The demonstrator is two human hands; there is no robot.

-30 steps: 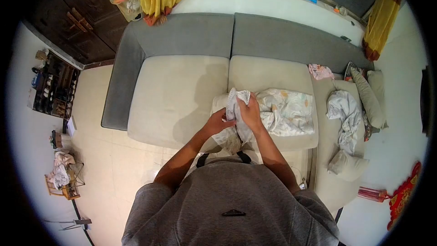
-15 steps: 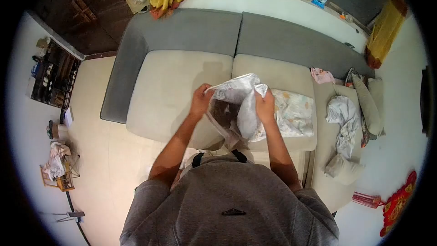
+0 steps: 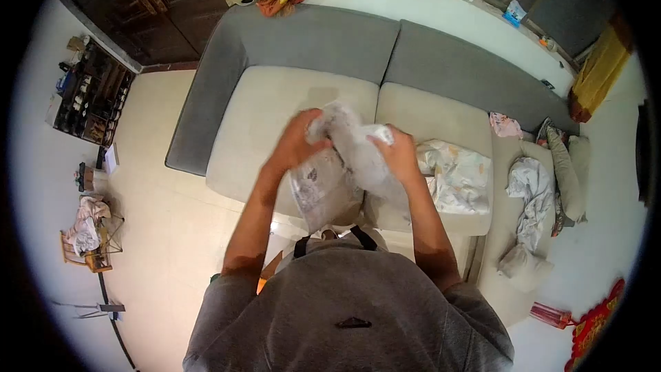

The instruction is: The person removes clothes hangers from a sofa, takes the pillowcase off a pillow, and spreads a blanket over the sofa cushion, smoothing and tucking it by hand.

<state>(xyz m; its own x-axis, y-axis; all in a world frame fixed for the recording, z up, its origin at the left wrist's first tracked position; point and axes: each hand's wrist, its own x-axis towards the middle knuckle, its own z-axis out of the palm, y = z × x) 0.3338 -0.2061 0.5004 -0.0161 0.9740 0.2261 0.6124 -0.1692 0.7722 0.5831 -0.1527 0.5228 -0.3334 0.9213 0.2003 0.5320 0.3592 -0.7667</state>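
A whitish, patterned cloth (image 3: 358, 155) hangs between my two hands, blurred by motion, above the front of the sofa. My left hand (image 3: 297, 141) grips its upper left part, fingers curled round it. On the right, my right hand (image 3: 397, 153) holds a bunched white edge of the same cloth. The lower part hangs down towards my body. Beside my right hand, a white cloth with leaf-like prints (image 3: 460, 178) lies crumpled on the sofa seat (image 3: 275, 110).
The grey sofa backrest (image 3: 317, 38) runs along the wall. At the right are a crumpled grey-white cloth (image 3: 530, 193), a pink cloth (image 3: 505, 125) and cushions (image 3: 566, 172). A shoe rack (image 3: 93, 96) and a chair with clothes (image 3: 88, 231) stand at the left.
The cloth was first bunched, then spread open between my hands; now it hangs in folds. Both hands have risen, and my left hand has moved leftward. The view has shifted.
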